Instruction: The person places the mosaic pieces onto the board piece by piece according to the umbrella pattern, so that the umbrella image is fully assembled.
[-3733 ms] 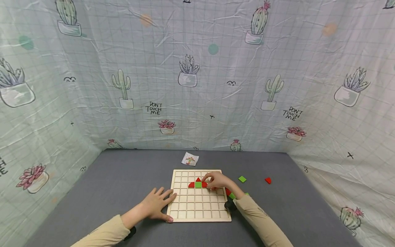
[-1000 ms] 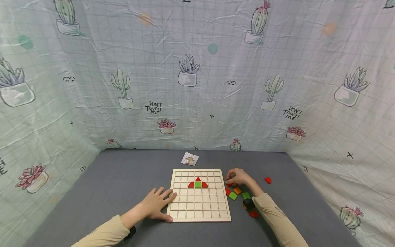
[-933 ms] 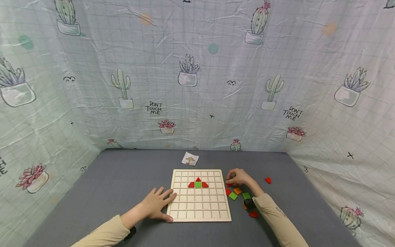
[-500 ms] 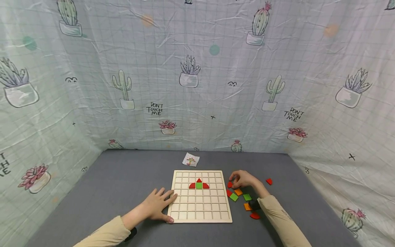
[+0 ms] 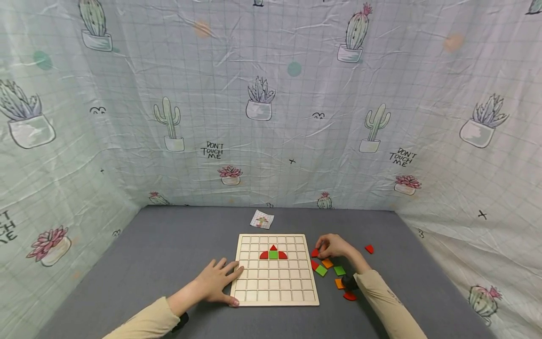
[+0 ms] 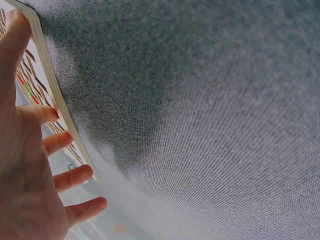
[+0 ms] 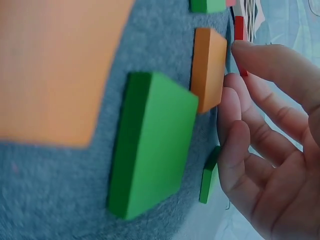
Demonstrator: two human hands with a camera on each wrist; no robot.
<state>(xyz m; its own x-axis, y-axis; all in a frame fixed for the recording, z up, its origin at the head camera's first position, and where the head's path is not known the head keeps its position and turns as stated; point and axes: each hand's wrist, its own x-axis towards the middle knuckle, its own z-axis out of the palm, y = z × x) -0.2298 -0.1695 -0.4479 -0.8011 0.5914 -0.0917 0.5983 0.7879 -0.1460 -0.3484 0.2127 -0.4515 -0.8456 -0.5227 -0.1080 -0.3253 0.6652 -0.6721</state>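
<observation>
My left hand (image 5: 216,281) lies at the left edge of a wooden grid board (image 5: 273,287), fingers spread, thumb at its near corner. Several tiles sit in the grid: a green square (image 5: 273,254), a red triangle (image 5: 273,247) above it, and a red quarter-round on either side. Right of the board, my right hand (image 5: 334,246) pinches a small red tile (image 7: 239,29) between thumb and index finger, low over the table. Its full shape is partly covered by the fingers. An orange tile (image 7: 209,70) and a green tile (image 7: 160,145) lie close to that hand.
More loose tiles lie nearby: a green square (image 5: 321,270) beside a red piece, an orange square (image 5: 340,283), and a red quarter-round (image 5: 349,296). Farther right is another red piece (image 5: 370,249). A small paper card (image 5: 262,219) with a coloured tile picture lies behind the board.
My right hand has left the red quarter-round on the board and moved right to the loose tiles, where it now holds a red tile. The left hand has stayed put.
</observation>
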